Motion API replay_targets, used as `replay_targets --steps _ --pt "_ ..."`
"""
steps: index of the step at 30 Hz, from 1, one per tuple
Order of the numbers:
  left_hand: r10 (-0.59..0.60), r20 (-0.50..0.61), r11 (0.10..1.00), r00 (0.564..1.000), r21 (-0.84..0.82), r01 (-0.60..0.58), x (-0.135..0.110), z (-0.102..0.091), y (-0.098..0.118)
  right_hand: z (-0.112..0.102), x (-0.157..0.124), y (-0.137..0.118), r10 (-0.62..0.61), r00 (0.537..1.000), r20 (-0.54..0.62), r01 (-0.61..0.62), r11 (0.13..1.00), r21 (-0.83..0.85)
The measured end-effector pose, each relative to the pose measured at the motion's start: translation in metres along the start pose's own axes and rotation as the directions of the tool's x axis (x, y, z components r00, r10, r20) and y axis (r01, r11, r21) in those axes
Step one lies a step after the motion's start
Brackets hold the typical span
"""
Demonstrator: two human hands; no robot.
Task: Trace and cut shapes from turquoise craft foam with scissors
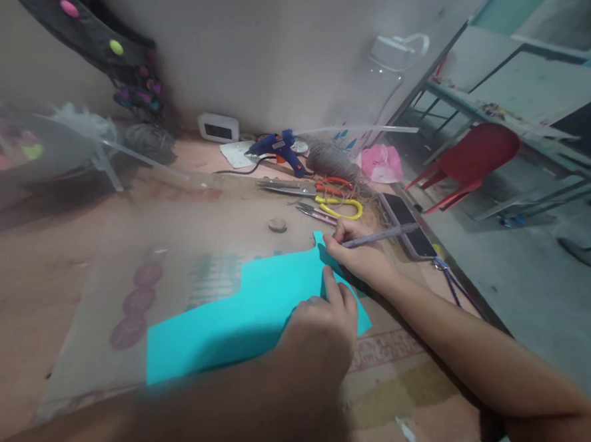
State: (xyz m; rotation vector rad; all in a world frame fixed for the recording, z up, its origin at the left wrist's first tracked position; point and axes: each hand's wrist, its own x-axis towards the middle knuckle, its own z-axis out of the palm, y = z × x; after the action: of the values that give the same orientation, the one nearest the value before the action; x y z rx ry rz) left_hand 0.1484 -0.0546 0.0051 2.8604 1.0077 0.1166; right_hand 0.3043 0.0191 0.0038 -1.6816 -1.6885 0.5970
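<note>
A turquoise paper sheet (pixel 241 311) lies flat on a printed mat (pixel 130 304) on the table. My left hand (pixel 322 329) rests curled on the sheet's right part, fingers pressing it down. My right hand (pixel 355 254) is closed around a purple pencil (pixel 386 234), whose tip meets the sheet's upper right corner. The pencil's tail points right, over a black phone (pixel 410 224).
Behind the hands lie yellow-handled scissors (pixel 337 208), orange-handled scissors (pixel 298 187), a blue glue gun (pixel 278 147), a ball of twine (pixel 330 159), pink paper (pixel 382 164) and a small round disc (pixel 277 225). The table edge runs along the right; a red chair (pixel 467 160) stands beyond it.
</note>
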Motion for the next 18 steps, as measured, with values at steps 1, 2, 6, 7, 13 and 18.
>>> replay_targets --steps 1,2,6,7,13,18 --pt "-0.003 0.003 1.0 1.0 -0.004 0.003 0.0 0.0 0.0 0.0 0.0 0.0 0.002 1.0 -0.006 -0.002 1.0 -0.014" --pt "-0.002 0.004 1.0 1.0 -0.008 0.002 0.0 0.0 0.0 -0.001 0.0 -0.001 0.0 1.0 -0.009 0.0 1.0 -0.026" --pt "-0.006 0.003 0.999 1.0 -0.038 0.006 -0.001 0.001 0.001 -0.001 0.0 -0.002 -0.011 1.0 -0.009 0.01 0.999 -0.043" --pt "-0.009 0.002 0.999 1.0 -0.049 0.009 -0.001 0.0 0.001 -0.001 0.0 -0.002 -0.011 1.0 -0.012 0.01 0.999 -0.048" --pt "-0.012 0.092 0.996 0.996 -0.086 0.02 0.001 -0.012 -0.001 0.0 0.0 -0.003 -0.024 1.0 -0.013 0.023 0.997 -0.069" --pt "0.009 0.136 0.998 0.991 -0.058 -0.001 0.003 -0.016 -0.002 0.001 0.0 -0.002 -0.04 0.999 -0.005 0.039 0.997 -0.06"
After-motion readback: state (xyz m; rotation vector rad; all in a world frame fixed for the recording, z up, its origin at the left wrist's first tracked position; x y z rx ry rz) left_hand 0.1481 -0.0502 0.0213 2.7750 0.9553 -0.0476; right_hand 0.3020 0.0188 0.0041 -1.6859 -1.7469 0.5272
